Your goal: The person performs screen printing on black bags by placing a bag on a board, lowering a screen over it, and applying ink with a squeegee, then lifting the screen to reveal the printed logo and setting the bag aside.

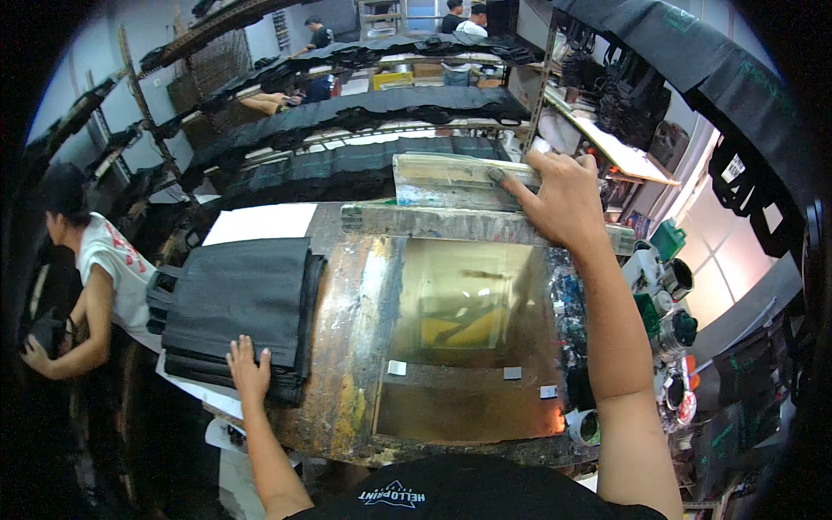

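My left hand (250,371) lies with fingers spread on the near edge of a stack of black fabric bags (238,286), whose handles stick out on the left. At the far side of the table, my right hand (568,195) grips the right end of a pale, paint-stained frame (451,179), seen nearly edge-on. My thumb rests on its face, while the other fingers curl behind it, partly hidden. Between my arms lies a shiny brownish plate (468,381), reflecting light. Small pale tabs (513,373) sit on it.
Paint pots (678,328) crowd the table's right edge. A stained bar (442,223) crosses behind the plate. White sheets (260,224) lie beyond the stack. At the left, a co-worker (108,269) handles something dark. Racks of black bags (347,108) stand ahead.
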{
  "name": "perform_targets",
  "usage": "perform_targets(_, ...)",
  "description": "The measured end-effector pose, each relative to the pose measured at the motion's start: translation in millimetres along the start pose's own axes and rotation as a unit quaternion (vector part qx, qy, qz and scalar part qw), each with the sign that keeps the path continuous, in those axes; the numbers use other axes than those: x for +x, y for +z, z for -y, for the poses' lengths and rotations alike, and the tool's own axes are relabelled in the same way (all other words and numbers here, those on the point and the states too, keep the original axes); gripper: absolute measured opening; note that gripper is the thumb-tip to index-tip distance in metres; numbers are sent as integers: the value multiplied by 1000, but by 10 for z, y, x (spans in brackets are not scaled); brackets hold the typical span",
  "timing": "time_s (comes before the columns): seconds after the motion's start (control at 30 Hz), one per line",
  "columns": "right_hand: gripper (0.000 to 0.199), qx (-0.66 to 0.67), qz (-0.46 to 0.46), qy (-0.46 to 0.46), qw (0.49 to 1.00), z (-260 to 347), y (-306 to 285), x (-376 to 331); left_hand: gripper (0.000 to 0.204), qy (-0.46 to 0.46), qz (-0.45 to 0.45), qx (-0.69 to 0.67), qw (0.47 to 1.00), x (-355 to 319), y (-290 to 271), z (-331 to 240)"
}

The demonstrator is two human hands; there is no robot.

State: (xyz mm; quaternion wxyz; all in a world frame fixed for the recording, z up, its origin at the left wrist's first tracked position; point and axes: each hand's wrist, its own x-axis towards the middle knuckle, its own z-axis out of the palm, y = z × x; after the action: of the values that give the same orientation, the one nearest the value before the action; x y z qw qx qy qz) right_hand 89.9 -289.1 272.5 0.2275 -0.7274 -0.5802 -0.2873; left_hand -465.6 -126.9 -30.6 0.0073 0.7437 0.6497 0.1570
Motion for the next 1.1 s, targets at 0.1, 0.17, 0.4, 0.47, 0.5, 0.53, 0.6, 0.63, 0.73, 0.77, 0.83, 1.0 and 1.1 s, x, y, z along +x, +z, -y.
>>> perform_targets(0.1,62,2,-5,-9,1000,-50,60,-86,63,-1,-4,-16,1000,47,64,55)
perform_targets(0.17,62,-14,8,-7,1000,-16,33,-73,66,-22,-2,-35,999,71,68,92)
perform_targets(0.4,58,13,24,-19,999,9,43,-82,93,-43,-12,30,999,123,-11,109)
perform_targets(0.47,58,16,37,-10,999,-24,2,-75,99,-56,11,97,994,97,-170,-154)
perform_targets(0.5,60,9,27,-14,999,-60,20,-73,101,-57,18,122,991,47,-246,-264)
perform_targets(0.53,63,3,17,-17,1000,-101,51,-58,102,-53,13,128,990,53,-261,-324)
perform_targets(0.6,65,4,4,-25,1000,-88,83,-18,102,-60,23,94,994,6,-244,-169)
perform_targets(0.63,65,5,4,-26,1000,-76,68,4,103,-62,29,76,995,-6,-213,-82)
perform_targets(0.73,65,5,-3,-26,1000,-89,75,30,102,-67,39,68,995,29,-148,-27)
perform_targets(0.77,65,5,-6,-26,1000,-101,79,30,102,-67,45,66,995,45,-152,-39)
perform_targets(0.83,65,-8,12,-20,1000,-108,30,71,98,-79,55,63,993,64,-153,-103)
perform_targets(1.0,63,-11,9,-19,1000,-94,41,110,86,-76,35,63,995,54,-57,-3)
perform_targets(1.1,64,-6,-1,-23,1000,-115,65,113,71,-79,28,79,993,73,-62,-53)
